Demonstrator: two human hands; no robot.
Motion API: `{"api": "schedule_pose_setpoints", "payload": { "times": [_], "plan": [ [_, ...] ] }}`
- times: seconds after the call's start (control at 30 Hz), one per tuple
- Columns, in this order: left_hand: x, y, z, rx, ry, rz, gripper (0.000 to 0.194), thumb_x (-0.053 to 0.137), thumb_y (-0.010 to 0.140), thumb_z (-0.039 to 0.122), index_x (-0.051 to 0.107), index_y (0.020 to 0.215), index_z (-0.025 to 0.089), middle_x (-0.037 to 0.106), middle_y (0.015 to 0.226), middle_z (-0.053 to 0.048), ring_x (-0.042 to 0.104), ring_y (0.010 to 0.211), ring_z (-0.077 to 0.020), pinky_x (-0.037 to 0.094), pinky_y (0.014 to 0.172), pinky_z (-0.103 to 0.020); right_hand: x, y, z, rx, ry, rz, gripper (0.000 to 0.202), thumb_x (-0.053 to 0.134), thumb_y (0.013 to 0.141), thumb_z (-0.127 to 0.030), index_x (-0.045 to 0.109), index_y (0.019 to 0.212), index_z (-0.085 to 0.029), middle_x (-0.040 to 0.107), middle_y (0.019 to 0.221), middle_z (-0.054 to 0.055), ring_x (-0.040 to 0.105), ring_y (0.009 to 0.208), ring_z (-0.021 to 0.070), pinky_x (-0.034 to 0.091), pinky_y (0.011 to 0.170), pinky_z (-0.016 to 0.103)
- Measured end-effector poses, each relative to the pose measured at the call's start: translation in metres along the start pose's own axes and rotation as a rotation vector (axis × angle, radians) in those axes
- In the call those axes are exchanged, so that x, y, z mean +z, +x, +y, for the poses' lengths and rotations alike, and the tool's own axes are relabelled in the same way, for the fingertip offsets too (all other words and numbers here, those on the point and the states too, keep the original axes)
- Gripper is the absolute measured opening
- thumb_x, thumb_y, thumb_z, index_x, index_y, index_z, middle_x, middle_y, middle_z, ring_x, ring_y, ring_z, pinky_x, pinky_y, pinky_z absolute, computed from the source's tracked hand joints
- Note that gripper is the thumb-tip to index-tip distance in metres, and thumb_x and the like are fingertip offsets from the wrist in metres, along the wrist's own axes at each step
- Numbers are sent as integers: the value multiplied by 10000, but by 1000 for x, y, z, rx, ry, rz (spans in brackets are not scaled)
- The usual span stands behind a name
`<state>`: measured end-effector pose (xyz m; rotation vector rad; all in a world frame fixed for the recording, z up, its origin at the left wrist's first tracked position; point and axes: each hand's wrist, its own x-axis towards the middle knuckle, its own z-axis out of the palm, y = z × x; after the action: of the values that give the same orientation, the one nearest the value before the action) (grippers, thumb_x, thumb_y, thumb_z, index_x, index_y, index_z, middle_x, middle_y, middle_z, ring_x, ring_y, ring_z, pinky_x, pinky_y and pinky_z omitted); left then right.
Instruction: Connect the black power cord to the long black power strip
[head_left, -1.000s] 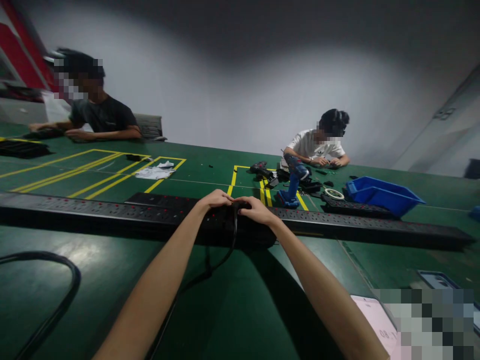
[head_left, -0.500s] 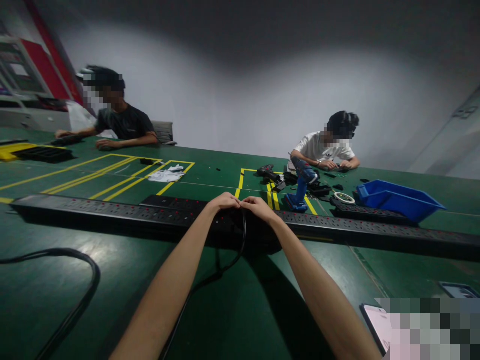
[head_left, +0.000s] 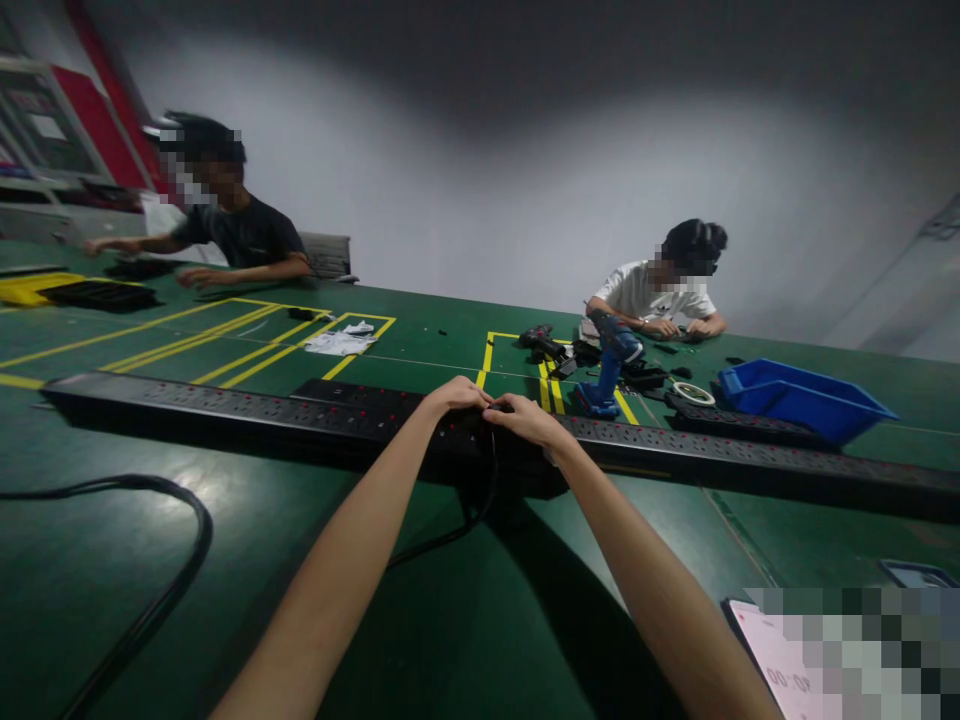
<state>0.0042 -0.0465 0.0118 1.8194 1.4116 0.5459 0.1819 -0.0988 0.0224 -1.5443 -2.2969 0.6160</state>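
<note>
A long black power strip [head_left: 225,412] with rows of sockets and small red marks lies across the green table in front of me. Over its middle, my left hand [head_left: 457,396] and my right hand [head_left: 531,422] meet, fingertips pinched together. A black cable [head_left: 494,475] drops from between them and curves down to the left, passing behind my left forearm. Both hands appear closed on this cable; its end is hidden by the fingers. Dark parts under and beside my hands are hard to tell apart.
Beyond the strip stand a blue cordless drill [head_left: 606,370], a blue bin [head_left: 802,395], a tape roll [head_left: 692,394] and white papers [head_left: 341,340]. More cable [head_left: 196,530] loops at left. A phone [head_left: 772,650] lies near right. Two people sit across the table.
My hands stay together over the strip, with the right fingers slightly shifted. The hanging cable has moved a little. The view has shifted slightly, and the left person's arm reaches further left.
</note>
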Motion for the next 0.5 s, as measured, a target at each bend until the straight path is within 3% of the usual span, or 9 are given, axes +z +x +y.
{"api": "schedule_pose_setpoints", "payload": {
  "times": [0.17,0.33,0.5],
  "plan": [
    [1,-2,2,-16,103,62,305,613,673,150,778,926,190,751,944,-16,654,896,-168,476,782,-191,5,12,-41,142,-441,61,464,546,807,-368,625,1184,-110,594,1228,219,533,1173,359,409,946,474],
    [0,-10,5,-28,193,98,303,614,686,204,775,941,223,749,964,-6,652,920,-170,469,813,-195,4,23,-55,263,-422,-82,490,540,803,-303,579,1245,-97,600,1230,228,561,1159,339,452,913,442],
    [-1,-11,5,13,177,83,293,631,686,239,775,940,217,750,944,-9,653,924,-194,480,804,-221,0,15,-41,229,-249,-49,436,536,822,-415,623,1112,-102,639,1120,243,618,1029,360,474,825,436]
  ]
}}
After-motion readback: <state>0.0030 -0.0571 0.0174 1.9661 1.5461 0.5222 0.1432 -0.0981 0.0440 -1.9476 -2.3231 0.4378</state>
